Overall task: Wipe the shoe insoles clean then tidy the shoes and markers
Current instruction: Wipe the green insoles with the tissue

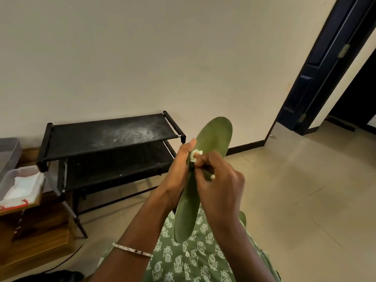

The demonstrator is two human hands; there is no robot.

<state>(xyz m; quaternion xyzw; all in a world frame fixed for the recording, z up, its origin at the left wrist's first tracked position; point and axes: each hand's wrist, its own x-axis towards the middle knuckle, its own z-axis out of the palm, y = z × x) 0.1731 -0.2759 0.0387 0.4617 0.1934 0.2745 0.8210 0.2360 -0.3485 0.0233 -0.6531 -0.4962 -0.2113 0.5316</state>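
- A plain cream wall (142,47) filled the upper half of the view, above a floor (305,190) of pale tiles.
- A dark blue door (317,78) stood open at the right edge.
- A black two-tier shoe rack (109,133) stood against the wall, left of the hands, with a whitish dusty smear across its top shelf.
- A green garment (193,261) with a white paisley print covered the person's lap at the bottom.
- The green insole (217,131) was held up in the air in front of the person, above the lap. Its rounded toe end pointed up and away, and its heel end pointed down towards the garment.
- The left hand (179,169) gripped the insole's left edge, with the thumb on the near face and the fingers hidden behind.
- The right hand (219,186) had its fingers curled round a small white wipe (195,155), pressing it to the insole near the left thumb.
- A clear plastic box (12,180) holding something white sat at the far left.
- A thin silver bracelet (132,250) circled the left wrist.
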